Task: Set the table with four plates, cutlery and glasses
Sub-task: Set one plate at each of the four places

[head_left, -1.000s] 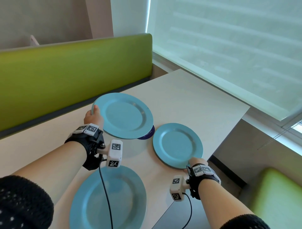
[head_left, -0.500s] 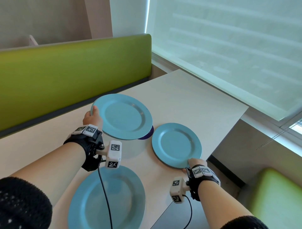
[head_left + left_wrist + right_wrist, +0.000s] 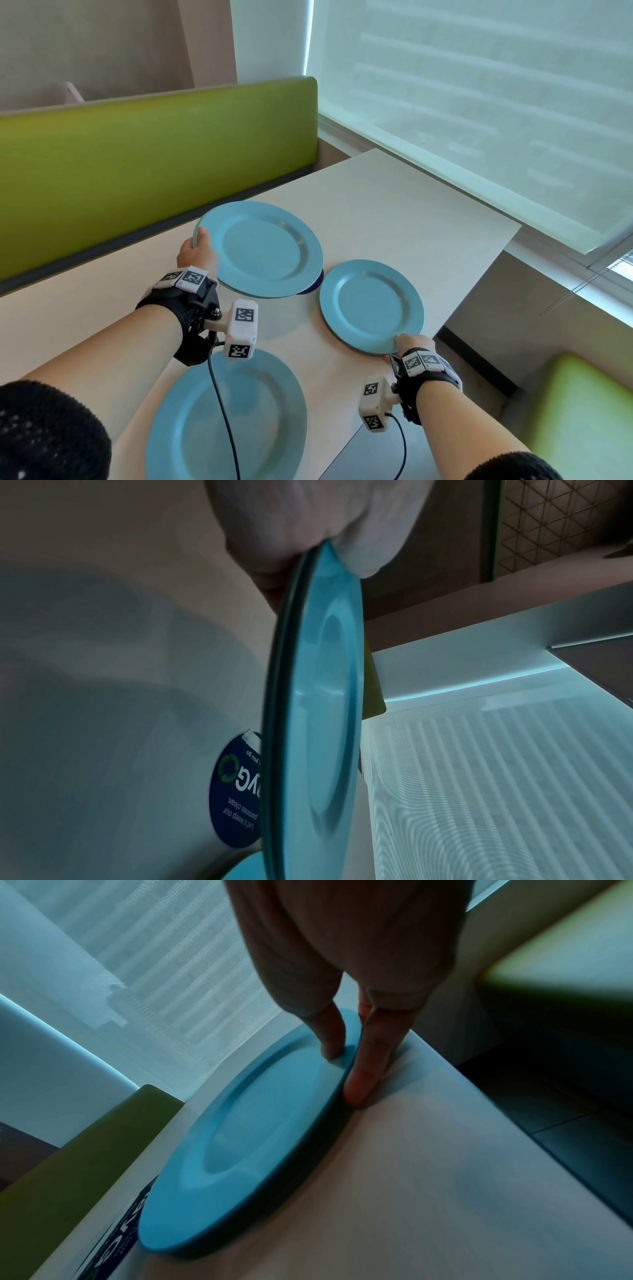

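My left hand (image 3: 197, 248) grips the left rim of two stacked blue plates (image 3: 260, 248) and holds them level above the white table (image 3: 394, 205). In the left wrist view my thumb (image 3: 363, 547) lies on the top plate (image 3: 322, 696), with a second rim showing just under it. A third blue plate (image 3: 371, 305) lies near the table's right edge. My right hand (image 3: 407, 344) pinches its near rim. In the right wrist view the thumb (image 3: 329, 1037) presses on that plate (image 3: 253, 1145) and a finger runs along its edge. A fourth blue plate (image 3: 239, 421) lies close to me.
A round dark-blue sticker (image 3: 317, 286) on the table peeks out under the held plates. A green bench back (image 3: 137, 154) runs along the far side, and a green seat (image 3: 582, 404) stands off the right edge. A blinded window (image 3: 479, 102) flanks the table.
The plates in my left hand have sunk slightly toward the table. My right hand keeps its hold on the near rim of the right plate, which has barely moved.
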`<state>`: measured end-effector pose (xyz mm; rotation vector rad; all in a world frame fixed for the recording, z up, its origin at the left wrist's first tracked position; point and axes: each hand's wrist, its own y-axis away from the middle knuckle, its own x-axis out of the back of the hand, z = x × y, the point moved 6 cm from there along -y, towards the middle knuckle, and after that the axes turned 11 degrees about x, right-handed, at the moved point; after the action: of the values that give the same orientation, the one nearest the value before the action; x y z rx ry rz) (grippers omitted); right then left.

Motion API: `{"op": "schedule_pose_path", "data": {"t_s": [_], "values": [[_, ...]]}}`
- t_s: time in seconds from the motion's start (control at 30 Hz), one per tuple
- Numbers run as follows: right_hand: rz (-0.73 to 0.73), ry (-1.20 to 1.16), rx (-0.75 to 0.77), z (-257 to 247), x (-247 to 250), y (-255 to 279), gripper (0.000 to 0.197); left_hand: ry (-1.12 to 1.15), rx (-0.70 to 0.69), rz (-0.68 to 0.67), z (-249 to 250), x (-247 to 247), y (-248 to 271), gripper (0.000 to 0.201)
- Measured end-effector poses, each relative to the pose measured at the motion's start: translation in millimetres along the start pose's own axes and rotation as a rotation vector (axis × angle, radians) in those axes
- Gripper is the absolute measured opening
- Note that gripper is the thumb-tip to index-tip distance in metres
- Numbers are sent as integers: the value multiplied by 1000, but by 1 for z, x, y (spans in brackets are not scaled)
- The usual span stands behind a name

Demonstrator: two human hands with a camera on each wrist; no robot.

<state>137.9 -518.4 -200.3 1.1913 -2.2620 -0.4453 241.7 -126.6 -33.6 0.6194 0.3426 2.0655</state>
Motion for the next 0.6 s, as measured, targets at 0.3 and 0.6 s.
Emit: {"op": "schedule_pose_path", "data": {"t_s": [0.3,0.6], "values": [[110,255,-93,-4,10,-5,49,-14,0,3,-7,7,2,55],[91,241,-81,5,6,-20,51,7,6,16,-15,13,10,53]]}}
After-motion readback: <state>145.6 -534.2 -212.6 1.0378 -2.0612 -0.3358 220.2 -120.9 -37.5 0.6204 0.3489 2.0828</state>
